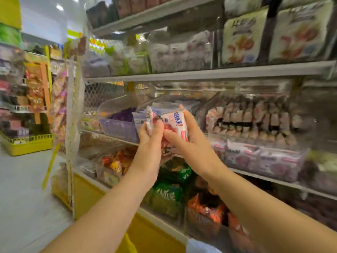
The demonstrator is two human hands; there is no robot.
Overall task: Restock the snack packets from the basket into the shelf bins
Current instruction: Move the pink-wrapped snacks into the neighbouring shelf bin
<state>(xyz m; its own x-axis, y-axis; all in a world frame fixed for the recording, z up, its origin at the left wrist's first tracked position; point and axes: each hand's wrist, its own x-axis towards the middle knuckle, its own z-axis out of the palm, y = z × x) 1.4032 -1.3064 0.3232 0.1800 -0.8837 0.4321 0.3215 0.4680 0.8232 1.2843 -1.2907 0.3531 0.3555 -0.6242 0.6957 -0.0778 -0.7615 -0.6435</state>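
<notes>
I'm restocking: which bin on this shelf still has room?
The clear bin left of the left hand has space above its purple packets. The neighbouring bin right of the right hand is crammed with pinkish packets. Both hands grip the snack packets.

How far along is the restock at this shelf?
Done: the clear bin on the right already looks well filled with rows of packets.
In hand: the left grip and right grip both hold white-and-red snack packets, raised near the purple bin and not yet in any bin.
Left: placing these. The basket is out of view, so the remaining stock cannot be judged.
</notes>
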